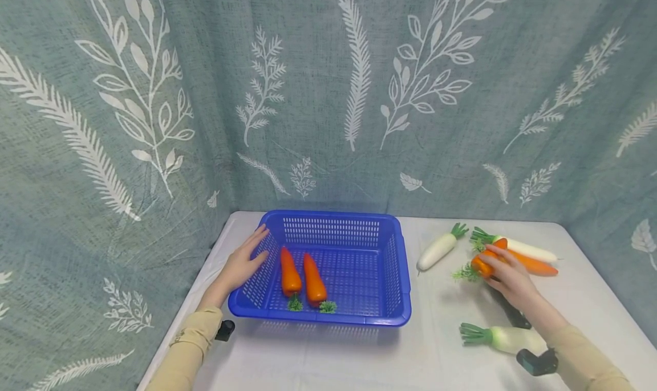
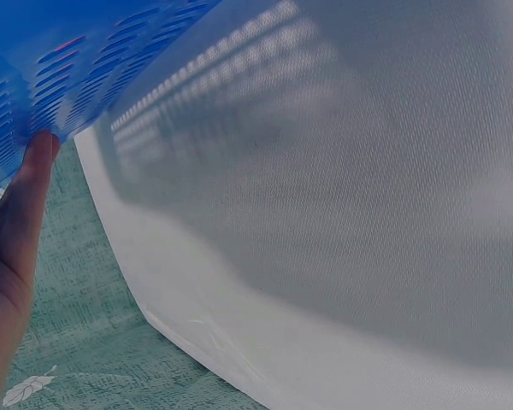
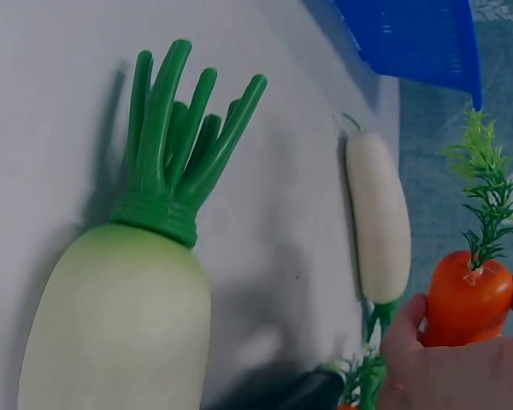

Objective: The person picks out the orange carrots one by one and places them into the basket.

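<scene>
Head view: the right hand point(image 1: 513, 280) pinches a carrot point(image 1: 481, 266) right of the blue basket point(image 1: 328, 318), fingers covering part of it; a dark vegetable point(image 1: 512, 315) beneath is partly hidden. The left hand point(image 1: 240, 270), fingers straight, is at the basket's left wall; whether it presses, I cannot tell.

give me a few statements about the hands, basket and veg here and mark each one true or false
1. Two carrots lie in the basket. True.
2. Three radishes lie on the table. True.
3. The right hand holds a radish. False: it holds another carrot.
4. The left hand is at the basket's left side. True.
5. The basket is red. False: it is blue.
</scene>
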Tool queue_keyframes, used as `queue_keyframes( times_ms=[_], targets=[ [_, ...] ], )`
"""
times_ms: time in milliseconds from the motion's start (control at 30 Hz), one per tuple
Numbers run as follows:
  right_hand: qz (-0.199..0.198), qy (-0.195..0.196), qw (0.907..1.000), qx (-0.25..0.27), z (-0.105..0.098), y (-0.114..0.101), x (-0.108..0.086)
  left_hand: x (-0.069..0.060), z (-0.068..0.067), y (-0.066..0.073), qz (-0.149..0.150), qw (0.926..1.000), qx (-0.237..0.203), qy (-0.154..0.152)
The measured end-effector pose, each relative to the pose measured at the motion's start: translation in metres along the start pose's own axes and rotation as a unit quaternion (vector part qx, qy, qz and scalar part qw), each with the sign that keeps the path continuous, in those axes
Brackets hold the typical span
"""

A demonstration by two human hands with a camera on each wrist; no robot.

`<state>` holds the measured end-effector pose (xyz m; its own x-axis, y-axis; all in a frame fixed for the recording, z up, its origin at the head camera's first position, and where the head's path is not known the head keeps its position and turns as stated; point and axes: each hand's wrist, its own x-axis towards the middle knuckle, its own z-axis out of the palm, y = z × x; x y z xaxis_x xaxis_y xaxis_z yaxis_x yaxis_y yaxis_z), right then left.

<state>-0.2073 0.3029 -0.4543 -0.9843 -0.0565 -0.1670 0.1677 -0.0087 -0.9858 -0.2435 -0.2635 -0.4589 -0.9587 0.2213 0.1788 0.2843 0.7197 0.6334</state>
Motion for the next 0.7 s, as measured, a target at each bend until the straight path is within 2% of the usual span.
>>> queue_keyframes(
  times_ms=[100,300,700],
  targets=[
    [0.023,0.006,0.9994,0.025,0.006,-0.004,0.0,0.0,0.0,0.0,-0.001,1.0,0.0,-0.003],
    [0.043,0.017,0.997,0.061,0.018,-0.009,0.003,0.002,0.001,-0.001,-0.001,1.0,0.002,-0.002],
    [0.04,0.003,0.9939,0.103,0.039,-0.016,0.008,0.002,0.001,-0.003,0.002,1.0,0.004,0.0]
  ],
)
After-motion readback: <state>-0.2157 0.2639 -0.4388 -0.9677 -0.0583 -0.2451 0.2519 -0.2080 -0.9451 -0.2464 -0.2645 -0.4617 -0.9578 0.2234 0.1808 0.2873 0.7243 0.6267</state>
